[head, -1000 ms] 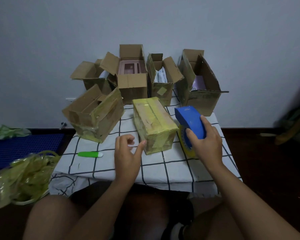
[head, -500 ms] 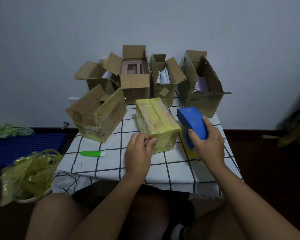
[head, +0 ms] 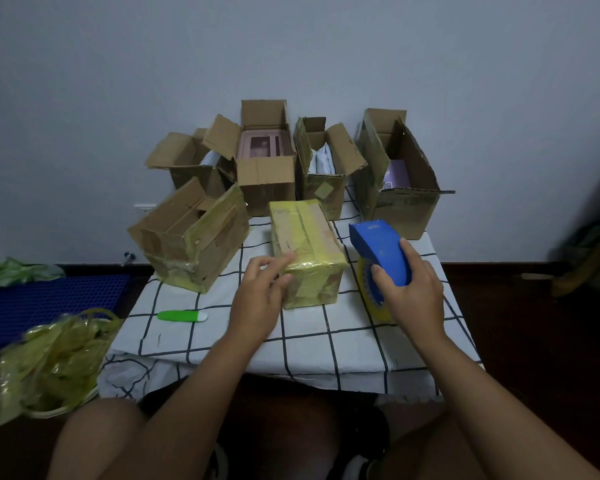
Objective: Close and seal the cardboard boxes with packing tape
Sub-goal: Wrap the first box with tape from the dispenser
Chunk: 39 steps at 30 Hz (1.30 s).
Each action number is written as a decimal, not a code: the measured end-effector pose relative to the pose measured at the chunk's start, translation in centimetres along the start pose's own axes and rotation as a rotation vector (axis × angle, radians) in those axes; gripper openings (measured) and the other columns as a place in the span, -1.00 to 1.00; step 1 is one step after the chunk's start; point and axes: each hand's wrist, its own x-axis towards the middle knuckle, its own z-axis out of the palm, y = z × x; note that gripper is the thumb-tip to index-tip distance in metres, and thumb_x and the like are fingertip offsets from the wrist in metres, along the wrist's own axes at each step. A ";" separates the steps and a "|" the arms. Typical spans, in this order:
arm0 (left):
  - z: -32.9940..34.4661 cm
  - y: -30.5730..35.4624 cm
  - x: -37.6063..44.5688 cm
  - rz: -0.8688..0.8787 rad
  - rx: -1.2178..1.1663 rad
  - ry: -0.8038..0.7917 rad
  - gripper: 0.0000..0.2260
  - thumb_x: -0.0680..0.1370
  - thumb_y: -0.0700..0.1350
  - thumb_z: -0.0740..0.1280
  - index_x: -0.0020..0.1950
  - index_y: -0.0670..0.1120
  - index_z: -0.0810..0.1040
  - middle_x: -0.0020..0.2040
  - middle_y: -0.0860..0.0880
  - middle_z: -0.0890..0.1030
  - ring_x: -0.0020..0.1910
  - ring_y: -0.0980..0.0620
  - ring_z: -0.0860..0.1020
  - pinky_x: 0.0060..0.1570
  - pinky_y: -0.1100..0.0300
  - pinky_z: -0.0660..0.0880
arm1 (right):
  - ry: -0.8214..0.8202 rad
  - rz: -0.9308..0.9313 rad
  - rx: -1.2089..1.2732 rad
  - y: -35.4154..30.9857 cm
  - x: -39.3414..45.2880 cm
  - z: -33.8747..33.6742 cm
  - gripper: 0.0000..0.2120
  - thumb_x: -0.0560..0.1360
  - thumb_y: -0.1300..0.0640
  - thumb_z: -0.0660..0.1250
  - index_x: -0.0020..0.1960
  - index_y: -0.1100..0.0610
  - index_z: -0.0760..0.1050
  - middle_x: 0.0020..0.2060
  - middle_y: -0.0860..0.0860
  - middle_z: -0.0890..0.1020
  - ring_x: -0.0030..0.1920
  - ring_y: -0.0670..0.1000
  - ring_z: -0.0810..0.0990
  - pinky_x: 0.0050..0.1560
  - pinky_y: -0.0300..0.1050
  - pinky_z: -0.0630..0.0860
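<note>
Since a second ago the left hand (head: 257, 299) has come forward from the cloth to the near left corner of the taped box (head: 307, 247), fingertips on its top edge and thumb against its end face; blur hides whether it grips or only presses. Right hand (head: 413, 289) stays wrapped round the blue dispenser (head: 378, 249), which stands on the table (head: 326, 344) just right of that box. One box looks sealed in yellow tape. A second box (head: 191, 237) on its side at the left and four open boxes (head: 267, 157) behind remain to be closed. A green cutter (head: 182, 316) lies nearby.
</note>
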 end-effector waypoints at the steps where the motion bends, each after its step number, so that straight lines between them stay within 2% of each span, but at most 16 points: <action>1: -0.3 -0.3 0.4 0.012 -0.012 -0.018 -0.68 0.62 -0.16 0.30 0.33 0.13 0.52 0.11 0.05 0.46 0.02 0.10 0.50 -0.02 0.15 0.54 | 0.001 -0.006 0.001 0.1 0.0 0.0 -0.34 0.51 -0.14 0.38 0.53 -0.07 0.25 0.05 -0.02 0.42 0.06 0.02 0.45 0.03 0.02 0.48; 3: -0.9 -0.8 1.1 0.059 0.012 -0.020 -0.71 0.59 -0.21 0.33 0.29 0.02 0.58 0.04 0.04 0.49 -0.02 0.10 0.51 -0.04 0.13 0.52 | 0.006 -0.011 0.000 0.1 0.0 0.0 -0.34 0.50 -0.13 0.39 0.53 -0.06 0.25 0.05 -0.02 0.42 0.06 0.02 0.45 0.04 0.03 0.49; 6: -2.2 -1.2 1.4 0.147 0.048 -0.040 -0.73 0.55 -0.17 0.31 0.24 -0.08 0.61 -0.02 0.02 0.50 -0.08 0.15 0.48 -0.08 0.24 0.47 | 0.006 -0.006 0.000 0.1 0.0 0.1 -0.34 0.50 -0.13 0.39 0.53 -0.06 0.25 0.06 -0.03 0.42 0.07 0.02 0.45 0.05 0.02 0.49; 9: -3.2 -1.4 1.4 0.195 0.072 -0.149 -0.73 0.56 -0.13 0.32 0.25 -0.06 0.59 0.00 0.05 0.49 -0.04 0.20 0.49 -0.04 0.45 0.40 | 0.010 -0.007 -0.004 0.2 0.1 0.2 -0.34 0.50 -0.13 0.39 0.53 -0.06 0.25 0.06 -0.04 0.41 0.07 0.01 0.44 0.04 0.00 0.47; 11: -3.4 -1.1 1.3 0.183 0.065 -0.182 -0.74 0.57 -0.13 0.37 0.27 -0.02 0.59 -0.01 0.09 0.48 -0.02 0.22 0.50 -0.02 0.49 0.40 | 0.013 -0.007 -0.001 0.3 0.1 0.2 -0.34 0.51 -0.13 0.39 0.53 -0.06 0.25 0.05 -0.03 0.42 0.06 0.01 0.44 0.03 -0.02 0.45; 13: -3.4 -0.7 1.4 0.167 0.072 -0.171 -0.74 0.56 -0.13 0.39 0.25 -0.02 0.61 -0.08 0.15 0.46 -0.08 0.26 0.48 -0.11 0.49 0.38 | 0.014 -0.004 0.000 0.2 0.1 0.2 -0.34 0.51 -0.13 0.39 0.53 -0.06 0.25 0.05 -0.03 0.42 0.05 0.01 0.43 0.01 -0.04 0.42; 16: -3.5 -0.2 1.5 0.215 0.200 -0.148 -0.73 0.55 -0.07 0.33 0.23 -0.06 0.63 -0.21 0.19 0.43 -0.20 0.21 0.45 -0.23 0.43 0.30 | 0.013 -0.003 0.010 0.2 -0.1 0.2 -0.34 0.51 -0.13 0.38 0.54 -0.06 0.24 0.04 -0.02 0.42 0.04 0.00 0.43 0.01 -0.06 0.40; 20: -3.1 0.4 0.9 0.229 0.292 -0.148 -0.72 0.58 -0.10 0.28 0.26 -0.11 0.59 -0.06 0.01 0.62 -0.09 -0.02 0.57 -0.18 0.21 0.38 | 0.016 0.001 0.013 0.2 -0.2 0.2 -0.34 0.50 -0.12 0.38 0.54 -0.06 0.24 0.04 -0.02 0.42 0.04 0.00 0.42 0.01 -0.06 0.40; 23: -2.7 0.4 0.5 0.216 0.290 -0.111 -0.73 0.56 -0.13 0.26 0.21 -0.14 0.60 -0.07 -0.06 0.63 -0.12 -0.08 0.59 -0.21 0.12 0.50 | 0.016 0.004 0.017 0.2 -0.2 0.2 -0.34 0.51 -0.11 0.39 0.54 -0.06 0.25 0.03 -0.03 0.41 0.04 -0.01 0.42 0.00 -0.07 0.40; 26: -2.8 0.1 0.5 0.197 0.282 -0.096 -0.77 0.55 -0.16 0.27 0.15 -0.15 0.61 -0.12 -0.05 0.61 -0.19 -0.07 0.58 -0.26 0.17 0.46 | 0.018 -0.008 0.015 0.2 -0.1 0.1 -0.33 0.50 -0.12 0.39 0.54 -0.06 0.25 0.03 -0.03 0.41 0.04 0.01 0.44 0.00 -0.05 0.44; 29: -3.2 0.2 0.7 0.214 0.306 -0.133 -0.76 0.57 -0.09 0.28 0.17 -0.14 0.60 -0.09 -0.02 0.58 -0.16 -0.02 0.54 -0.22 0.17 0.43 | 0.020 -0.004 0.014 0.3 0.0 0.2 -0.33 0.50 -0.11 0.40 0.54 -0.06 0.25 0.03 -0.02 0.42 0.03 0.00 0.44 -0.01 -0.05 0.43; 33: -3.3 1.1 1.5 0.283 0.399 -0.122 -0.77 0.52 0.00 0.43 0.04 -0.13 0.61 -0.01 -0.04 0.50 -0.08 0.00 0.46 -0.16 0.16 0.43 | 0.023 -0.006 0.021 0.2 0.0 0.3 -0.33 0.50 -0.12 0.39 0.54 -0.06 0.25 0.03 -0.03 0.42 0.04 0.01 0.45 0.00 -0.04 0.45; 35: -3.1 1.2 1.8 0.323 0.397 -0.120 -0.75 0.55 0.05 0.33 0.04 -0.13 0.59 0.00 -0.04 0.53 -0.04 -0.03 0.48 -0.12 0.12 0.48 | 0.028 0.001 0.021 0.2 -0.1 0.3 -0.33 0.50 -0.13 0.39 0.54 -0.07 0.25 0.04 -0.03 0.42 0.04 0.00 0.44 0.01 -0.04 0.45; 37: -2.7 1.2 1.8 0.374 0.422 -0.118 -0.70 0.57 0.06 0.22 0.13 -0.07 0.61 -0.03 -0.03 0.55 -0.06 -0.03 0.47 -0.17 0.15 0.45 | 0.030 -0.003 0.022 0.2 -0.2 0.2 -0.33 0.50 -0.13 0.39 0.54 -0.07 0.25 0.04 -0.03 0.42 0.03 -0.01 0.44 0.01 -0.03 0.45; 39: -2.4 1.2 1.7 0.418 0.448 -0.097 -0.71 0.57 0.01 0.20 0.11 -0.05 0.64 -0.08 -0.04 0.54 -0.10 -0.05 0.45 -0.23 0.17 0.41 | 0.028 -0.002 0.022 0.2 -0.2 0.2 -0.34 0.51 -0.12 0.39 0.54 -0.07 0.25 0.04 -0.03 0.41 0.03 0.00 0.44 0.02 -0.02 0.47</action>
